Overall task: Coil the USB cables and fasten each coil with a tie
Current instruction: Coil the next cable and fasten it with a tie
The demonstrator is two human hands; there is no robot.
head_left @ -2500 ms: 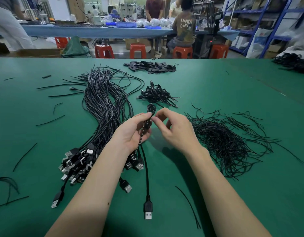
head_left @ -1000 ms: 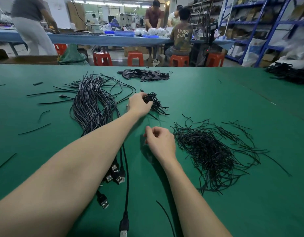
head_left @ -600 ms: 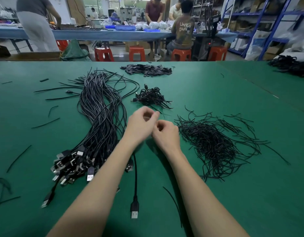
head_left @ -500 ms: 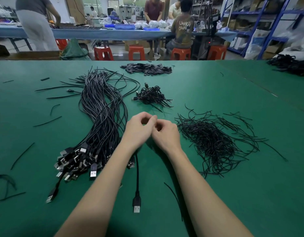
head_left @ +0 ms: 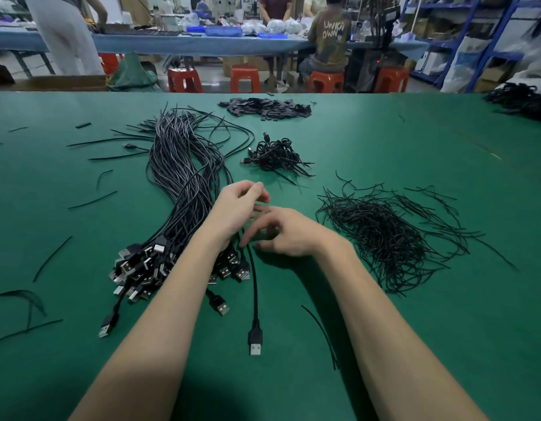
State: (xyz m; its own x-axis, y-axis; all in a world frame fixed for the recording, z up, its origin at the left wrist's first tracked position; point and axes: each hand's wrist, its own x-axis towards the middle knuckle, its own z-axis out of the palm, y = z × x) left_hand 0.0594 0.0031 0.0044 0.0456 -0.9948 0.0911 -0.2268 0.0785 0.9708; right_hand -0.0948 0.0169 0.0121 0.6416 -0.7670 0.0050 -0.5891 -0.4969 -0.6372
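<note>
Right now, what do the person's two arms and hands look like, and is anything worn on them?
Both forearms are bare up to the frame's lower edge: no sleeves show. The left hand and the right hand wear no gloves, and no ring, watch or wristband is visible. No markings show on them.

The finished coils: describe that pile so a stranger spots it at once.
On the green table, look beyond the two hands, right of the long cable bundle. The small dark heap of finished coils sits there: tight loops, unlike the loose ties spread nearer right.
</note>
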